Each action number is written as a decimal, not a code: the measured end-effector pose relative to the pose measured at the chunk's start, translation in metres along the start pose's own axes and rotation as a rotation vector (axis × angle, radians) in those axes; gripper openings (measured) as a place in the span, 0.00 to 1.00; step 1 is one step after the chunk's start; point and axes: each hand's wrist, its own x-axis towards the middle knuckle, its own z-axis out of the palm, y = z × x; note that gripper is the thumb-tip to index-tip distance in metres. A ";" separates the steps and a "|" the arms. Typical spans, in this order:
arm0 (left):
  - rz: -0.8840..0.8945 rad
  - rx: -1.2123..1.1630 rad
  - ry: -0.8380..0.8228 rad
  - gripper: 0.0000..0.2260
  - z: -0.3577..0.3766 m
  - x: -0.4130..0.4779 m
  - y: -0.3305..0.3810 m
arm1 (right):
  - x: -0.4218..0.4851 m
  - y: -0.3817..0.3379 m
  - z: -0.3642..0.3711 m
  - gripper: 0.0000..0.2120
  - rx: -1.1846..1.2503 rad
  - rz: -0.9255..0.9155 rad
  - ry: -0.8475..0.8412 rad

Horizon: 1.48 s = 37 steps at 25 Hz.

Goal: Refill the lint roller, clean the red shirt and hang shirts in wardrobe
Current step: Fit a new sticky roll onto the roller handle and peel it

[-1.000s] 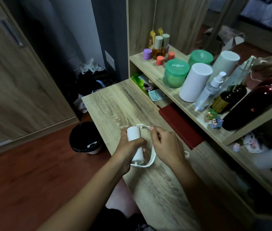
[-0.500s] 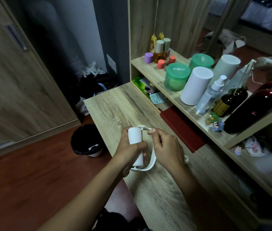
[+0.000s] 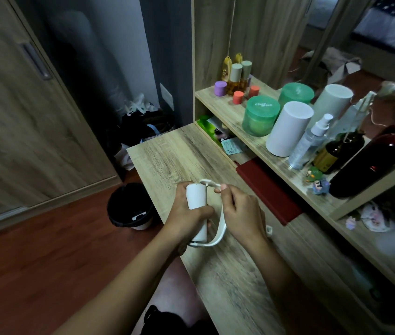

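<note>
- The lint roller is held just above the wooden desk, near the desk's front-left edge.
- Its white roll is gripped by the left hand, whose fingers are wrapped tightly round the lower half of the cylinder.
- The roll's long axis is seen running nearly straight away from the person, with the far end tipped slightly toward the black waste bin beside the desk and the near end toward the person.
- The white frame of the roller is seen curving from the near end of the roll, along its right side, to the far end.
- The far tip of that frame is pinched between thumb and forefinger of the right hand; the remaining fingers are curled in against the palm.
- A dark red flat book is seen lying at the back of the desk, close beyond the right hand.
- On the shelf above the desk, a green jar, a white cylinder and a spray bottle are stood close together.
</note>
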 end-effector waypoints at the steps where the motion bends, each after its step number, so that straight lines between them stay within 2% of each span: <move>1: 0.010 0.009 -0.001 0.21 -0.001 0.001 0.000 | -0.001 0.000 0.000 0.16 0.011 0.000 0.003; 6: 0.063 0.134 0.016 0.21 0.000 0.000 -0.005 | -0.004 0.000 -0.001 0.15 0.016 0.020 -0.007; 12: 0.090 0.320 0.058 0.25 0.003 0.006 0.002 | 0.003 0.003 -0.007 0.14 0.069 -0.073 0.011; 16: 0.178 0.434 0.059 0.22 -0.008 0.010 0.000 | -0.004 0.010 -0.019 0.18 0.029 -0.122 -0.291; 18: 0.223 0.538 0.062 0.23 -0.017 0.009 -0.002 | -0.016 0.015 -0.016 0.20 0.038 -0.101 -0.378; 22: 0.304 0.574 0.071 0.28 -0.018 0.007 -0.006 | -0.023 0.022 -0.001 0.21 0.211 -0.088 -0.358; 28: 0.413 0.688 0.052 0.25 -0.018 0.007 0.005 | -0.023 0.026 0.007 0.19 0.494 -0.062 -0.374; 33: 0.538 0.836 -0.002 0.27 -0.022 0.009 0.018 | -0.028 0.033 0.013 0.27 0.521 -0.046 -0.338; 37: 0.623 0.939 -0.059 0.32 -0.029 0.020 0.032 | -0.033 0.035 0.019 0.12 0.348 -0.169 -0.210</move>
